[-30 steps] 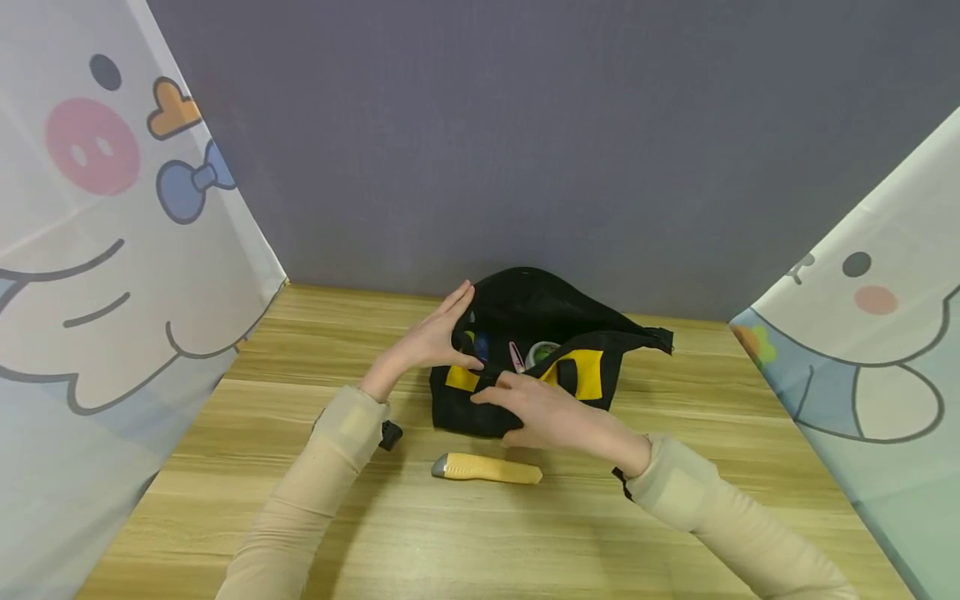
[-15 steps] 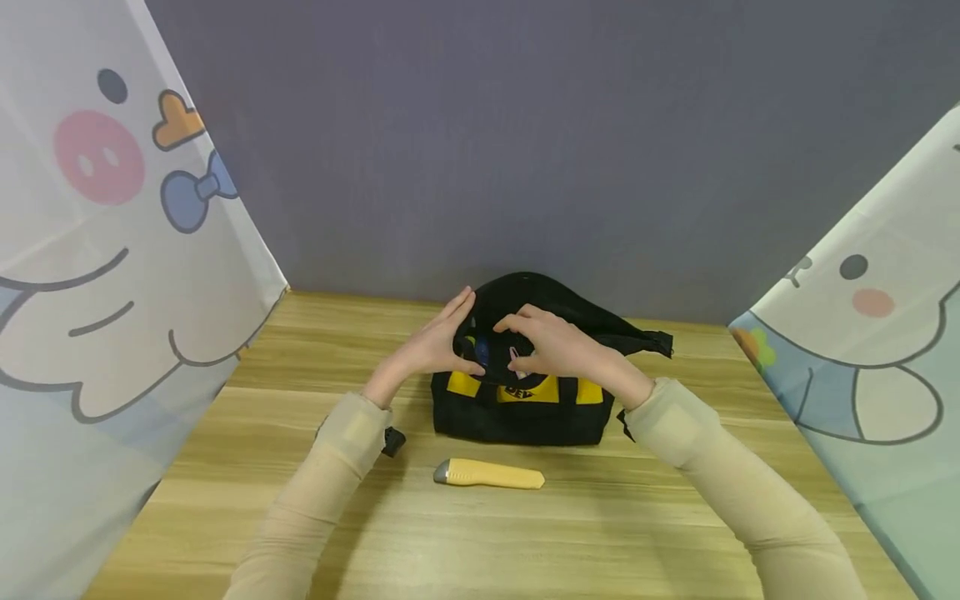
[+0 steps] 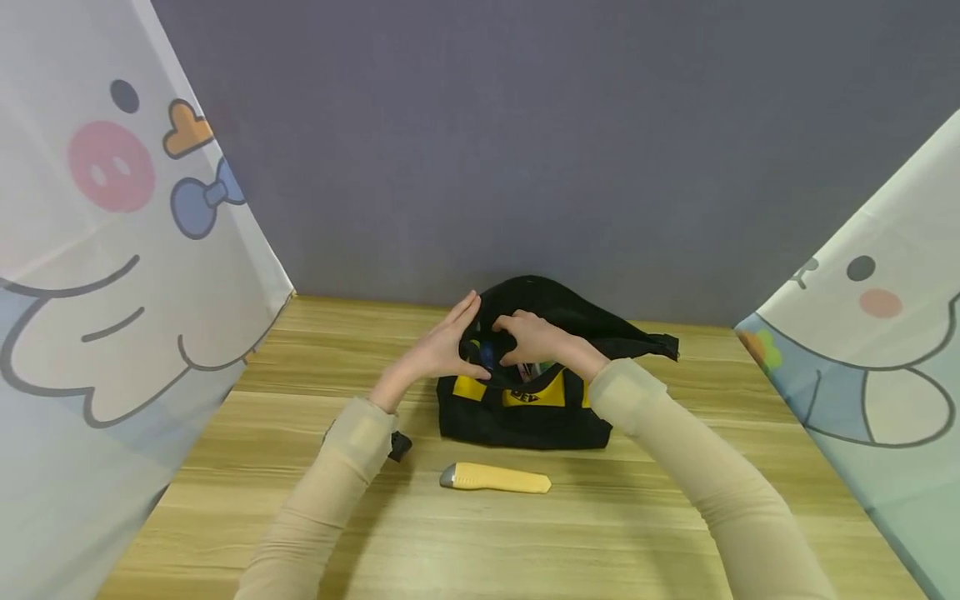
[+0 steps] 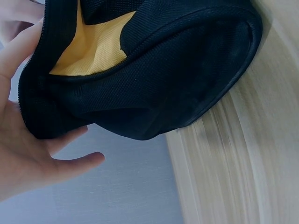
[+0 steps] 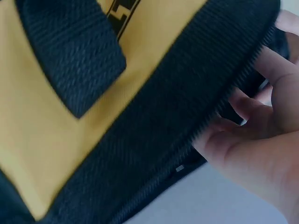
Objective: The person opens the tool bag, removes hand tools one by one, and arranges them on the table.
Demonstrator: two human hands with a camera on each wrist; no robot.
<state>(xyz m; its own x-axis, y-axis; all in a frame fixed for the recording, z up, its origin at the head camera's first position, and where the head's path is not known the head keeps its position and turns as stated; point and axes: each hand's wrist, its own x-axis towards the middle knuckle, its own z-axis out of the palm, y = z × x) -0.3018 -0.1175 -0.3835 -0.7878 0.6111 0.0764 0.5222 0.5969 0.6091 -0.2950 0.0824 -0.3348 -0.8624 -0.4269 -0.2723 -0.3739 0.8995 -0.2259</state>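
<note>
A black and yellow zippered tool bag (image 3: 525, 429) stands near the back of the table with its mouth open. My left hand (image 3: 442, 346) is spread against the left end of the mouth, its thumb at the front rim. In the left wrist view, straight fingers (image 4: 77, 163) show past the bag's end. My right hand (image 3: 542, 340) reaches into the mouth, thumb and fingers bent apart; nothing shows between them. Inside lie a blue object (image 3: 487, 356) and a pinkish thing (image 3: 524, 372), both partly hidden. A yellow utility knife (image 3: 498, 478) lies in front of the bag.
The wooden table (image 3: 480, 550) meets a grey panel (image 3: 480, 167) right behind the bag. Cartoon-printed cloths hang at the left (image 3: 112, 250) and right (image 3: 885, 358). The bag's zipper end (image 3: 663, 346) sticks out to the right.
My right hand has moved from the bag's front rim up and into its mouth, slightly further left at the end. The left hand stays at the left end of the mouth.
</note>
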